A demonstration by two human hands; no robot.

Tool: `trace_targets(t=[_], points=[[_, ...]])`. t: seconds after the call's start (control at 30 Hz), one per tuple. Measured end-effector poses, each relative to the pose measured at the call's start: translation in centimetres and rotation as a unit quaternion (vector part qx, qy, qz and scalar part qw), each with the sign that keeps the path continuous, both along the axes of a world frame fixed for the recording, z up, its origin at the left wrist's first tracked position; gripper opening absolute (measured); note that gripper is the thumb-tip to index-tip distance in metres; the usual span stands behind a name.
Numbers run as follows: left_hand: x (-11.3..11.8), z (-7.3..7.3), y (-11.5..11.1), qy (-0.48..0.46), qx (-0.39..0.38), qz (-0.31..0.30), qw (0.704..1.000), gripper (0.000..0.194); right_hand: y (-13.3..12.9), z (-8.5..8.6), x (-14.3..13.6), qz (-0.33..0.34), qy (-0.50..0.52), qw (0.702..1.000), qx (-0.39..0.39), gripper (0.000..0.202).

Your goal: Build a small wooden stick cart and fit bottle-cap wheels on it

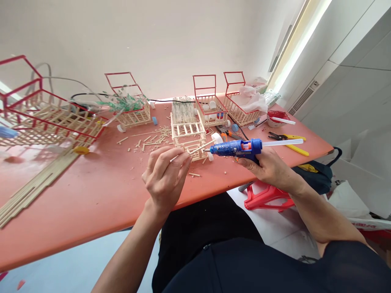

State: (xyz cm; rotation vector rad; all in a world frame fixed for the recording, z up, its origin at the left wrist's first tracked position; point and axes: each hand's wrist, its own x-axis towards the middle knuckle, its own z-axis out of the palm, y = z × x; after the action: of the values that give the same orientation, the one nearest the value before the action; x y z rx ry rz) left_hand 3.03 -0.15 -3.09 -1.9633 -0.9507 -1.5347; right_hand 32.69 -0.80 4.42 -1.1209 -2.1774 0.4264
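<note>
Pinched between the fingertips of my left hand (166, 173) is a thin wooden stick (201, 147), slanting up to the right. My right hand (271, 169) grips a blue hot glue gun (233, 148), its nozzle pointing left, close to the stick; whether they touch I cannot tell. A clear glue stick (282, 143) sticks out of the gun's back end. Just behind both hands stands a small unpainted cart frame (187, 129) of wooden sticks, with white wheels. The stick and the gun cover part of its lower front.
Finished carts with red rims stand around: a large one (51, 110) at left, others along the wall. Cut stick pieces (155, 138) lie mid-table. Long wooden strips (39, 179) lie left. Yellow-handled pliers (293, 144) and a red-stained tub (276, 118) are at right. A red stool (265, 197) stands below.
</note>
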Motion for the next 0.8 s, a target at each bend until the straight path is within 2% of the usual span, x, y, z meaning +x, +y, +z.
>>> trace_targets(t=[0.53,0.8], points=[[0.11,0.12,0.0,0.001,0.006,0.004,1.0,0.021,0.03,-0.29,0.22,-0.001,-0.018,1.0,0.014,0.048],[0.03,0.15,0.06,0.001,0.007,-0.005,1.0,0.022,-0.03,-0.16,0.16,0.02,-0.02,0.999,0.024,0.029]])
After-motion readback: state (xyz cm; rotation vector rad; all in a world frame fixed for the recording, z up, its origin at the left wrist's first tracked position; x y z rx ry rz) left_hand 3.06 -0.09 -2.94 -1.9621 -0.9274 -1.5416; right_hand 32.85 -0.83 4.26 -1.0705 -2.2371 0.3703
